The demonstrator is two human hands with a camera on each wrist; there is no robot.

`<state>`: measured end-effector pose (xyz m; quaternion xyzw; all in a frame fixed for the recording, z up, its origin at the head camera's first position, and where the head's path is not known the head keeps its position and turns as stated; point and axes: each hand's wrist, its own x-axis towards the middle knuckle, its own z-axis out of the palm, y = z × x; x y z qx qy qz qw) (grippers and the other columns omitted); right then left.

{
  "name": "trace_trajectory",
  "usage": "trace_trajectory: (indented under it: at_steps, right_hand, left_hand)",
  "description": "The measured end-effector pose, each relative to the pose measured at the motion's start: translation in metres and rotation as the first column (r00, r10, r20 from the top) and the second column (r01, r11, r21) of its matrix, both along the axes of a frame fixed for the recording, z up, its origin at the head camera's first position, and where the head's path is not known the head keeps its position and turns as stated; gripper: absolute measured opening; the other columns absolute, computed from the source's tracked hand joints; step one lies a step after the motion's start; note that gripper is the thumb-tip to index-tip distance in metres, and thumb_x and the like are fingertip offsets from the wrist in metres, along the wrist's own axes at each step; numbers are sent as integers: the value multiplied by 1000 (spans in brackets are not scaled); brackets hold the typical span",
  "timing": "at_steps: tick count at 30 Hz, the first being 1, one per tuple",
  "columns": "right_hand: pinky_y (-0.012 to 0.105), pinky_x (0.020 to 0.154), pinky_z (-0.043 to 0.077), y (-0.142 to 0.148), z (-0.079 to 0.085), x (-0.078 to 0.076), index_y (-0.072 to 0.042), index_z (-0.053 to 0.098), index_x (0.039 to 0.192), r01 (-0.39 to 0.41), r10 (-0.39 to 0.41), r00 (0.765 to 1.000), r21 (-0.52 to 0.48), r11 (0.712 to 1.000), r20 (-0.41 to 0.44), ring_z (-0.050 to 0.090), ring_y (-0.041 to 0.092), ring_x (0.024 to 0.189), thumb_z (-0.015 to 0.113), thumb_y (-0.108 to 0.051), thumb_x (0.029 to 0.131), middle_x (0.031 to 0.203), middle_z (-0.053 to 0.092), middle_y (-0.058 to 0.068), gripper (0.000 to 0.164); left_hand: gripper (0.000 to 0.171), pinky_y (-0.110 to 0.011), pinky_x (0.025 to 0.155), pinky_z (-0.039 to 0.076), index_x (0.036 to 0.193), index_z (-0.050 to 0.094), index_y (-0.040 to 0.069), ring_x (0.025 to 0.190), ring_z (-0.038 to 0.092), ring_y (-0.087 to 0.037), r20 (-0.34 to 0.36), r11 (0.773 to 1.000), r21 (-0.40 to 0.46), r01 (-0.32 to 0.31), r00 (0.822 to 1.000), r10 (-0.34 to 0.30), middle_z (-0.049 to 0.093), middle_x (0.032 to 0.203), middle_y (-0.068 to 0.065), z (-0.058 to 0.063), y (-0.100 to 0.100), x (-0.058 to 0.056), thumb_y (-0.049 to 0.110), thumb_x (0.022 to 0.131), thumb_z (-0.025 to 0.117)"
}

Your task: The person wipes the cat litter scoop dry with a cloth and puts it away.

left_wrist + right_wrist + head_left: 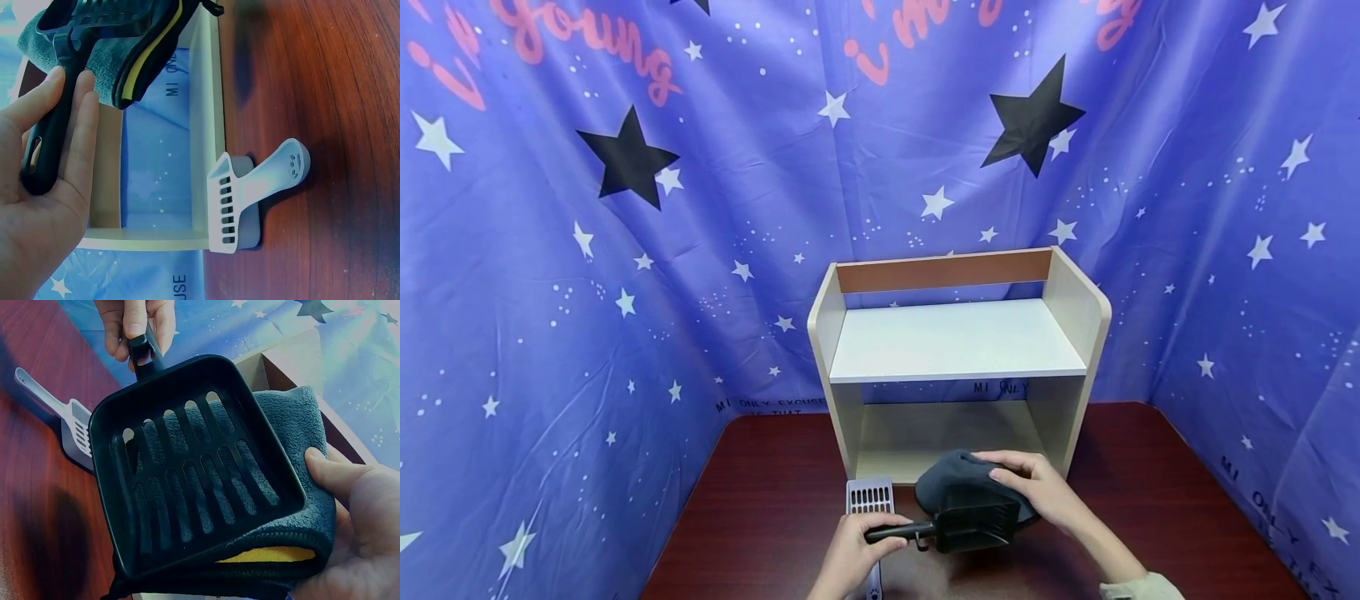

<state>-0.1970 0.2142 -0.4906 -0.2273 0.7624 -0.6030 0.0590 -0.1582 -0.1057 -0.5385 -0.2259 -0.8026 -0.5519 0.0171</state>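
My left hand (850, 552) grips the handle of a black slotted litter scoop (195, 445), thumb on one side and fingers on the other. Behind the scoop's basket is a folded dark grey-green cloth (294, 422) with a yellow inner side. My right hand (1043, 492) holds this cloth from the right, its thumb pressing on the plush face. Through the scoop's slots the cloth shows in the right wrist view. Near my left hand, a light grey litter scoop (275, 178) rests on the table, its slotted head beside the shelf's front left corner.
A small two-tier shelf (958, 340) with a white upper board stands at the back of the dark red wooden table (760, 492). Blue star-printed fabric (760, 208) hangs behind and along both sides. The scoop and cloth are just in front of the shelf's lower compartment.
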Motion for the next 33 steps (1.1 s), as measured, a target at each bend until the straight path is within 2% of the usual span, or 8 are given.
trace_trajectory:
  at_steps: [5, 10, 16, 20, 27, 33]
  right_hand:
    - [19, 86, 55, -4, -2, -2, -5, 64, 131, -43, 45, 995, 31, 999, -94, 63, -2, 110, 54, -13, 102, 131, 67, 7, 32]
    - [19, 84, 55, -8, -2, -2, -5, 67, 128, -69, 77, 990, 65, 995, -118, 64, -2, 106, 55, -13, 101, 127, 67, 19, 30]
    - [18, 85, 54, -12, -3, -1, -6, 68, 127, -104, 119, 986, 126, 987, -117, 63, -3, 108, 57, -16, 101, 125, 69, 17, 30]
    - [16, 88, 53, -13, -1, 0, -7, 69, 126, -147, 165, 978, 143, 979, -127, 61, -5, 112, 57, -16, 101, 126, 68, 19, 29]
    - [14, 97, 48, -12, 2, 3, -8, 68, 127, -231, 250, 957, 134, 964, -150, 55, -3, 124, 56, -11, 100, 132, 63, 23, 29]
    - [13, 100, 44, -12, 1, 4, -11, 70, 126, -223, 246, 956, 148, 964, -160, 54, -1, 127, 54, -10, 102, 134, 63, 20, 29]
  left_hand:
    - [21, -16, 67, 52, 100, 79, 10, 83, 60, 5, -17, 1000, 3, 8, 1000, -8, 78, 96, -7, 0, 1, 0, 21, 82, 79]
    - [20, -15, 68, 52, 100, 79, 11, 84, 61, 4, 11, 1000, -7, 9, 1000, -9, 78, 96, -6, 0, 1, 0, 21, 83, 79]
    - [21, -15, 66, 51, 101, 79, 11, 83, 61, 1, 80, 1000, -12, 9, 997, -8, 78, 98, -6, 1, 0, -1, 21, 83, 79]
    - [22, -15, 67, 51, 102, 78, 10, 84, 62, 0, 95, 1000, -10, 12, 995, -11, 78, 99, -7, 1, -1, -1, 21, 83, 79]
    - [21, -16, 71, 52, 101, 79, 9, 88, 67, -6, 31, 1000, 3, 5, 1000, -5, 78, 98, -7, -1, -2, 0, 20, 83, 78]
    - [22, -17, 72, 53, 102, 79, 9, 86, 65, 1, -10, 1000, 14, -10, 1000, 10, 78, 96, -7, -2, -2, 0, 20, 83, 78]
